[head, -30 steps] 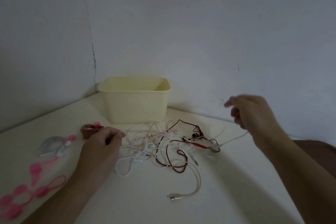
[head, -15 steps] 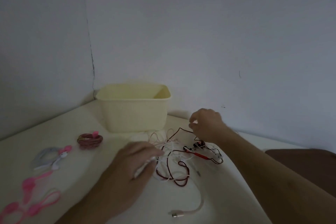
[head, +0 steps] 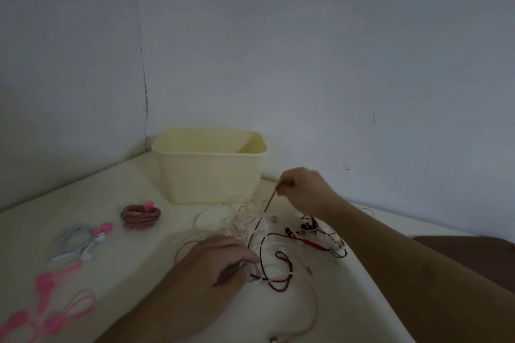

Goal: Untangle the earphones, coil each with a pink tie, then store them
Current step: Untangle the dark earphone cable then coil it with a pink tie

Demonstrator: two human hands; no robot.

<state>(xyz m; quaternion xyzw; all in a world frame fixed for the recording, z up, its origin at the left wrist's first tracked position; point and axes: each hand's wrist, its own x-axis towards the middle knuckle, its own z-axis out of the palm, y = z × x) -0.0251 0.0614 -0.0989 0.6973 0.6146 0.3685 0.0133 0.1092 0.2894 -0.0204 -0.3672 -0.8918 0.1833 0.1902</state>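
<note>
A pile of tangled wires lies in the middle of the frame, on a pale table. Some wires are white, some pinkish, and one is dark red.

The right hand is a bit right of the middle, lifted above the pile. Its fingers are curled tight and pinch a dark red wire. That wire runs straight down and to the left, from the hand into the pile.

The left hand is low in the middle of the frame, at the near edge of the pile. Its fingers are curled and hold some thin white wires.

A yellow tub stands just behind the pile, in the corner where two walls meet. You cannot see inside the tub from here.

To the left of the pile sits a red coil with a pink tie on it. Further left lies a white coil, also with a pink tie, and its ear buds stick out.

In the lower left of the frame lie loose pink ties, near each other.

At the bottom edge, a white cable with a metal plug curves up to the pile
</note>
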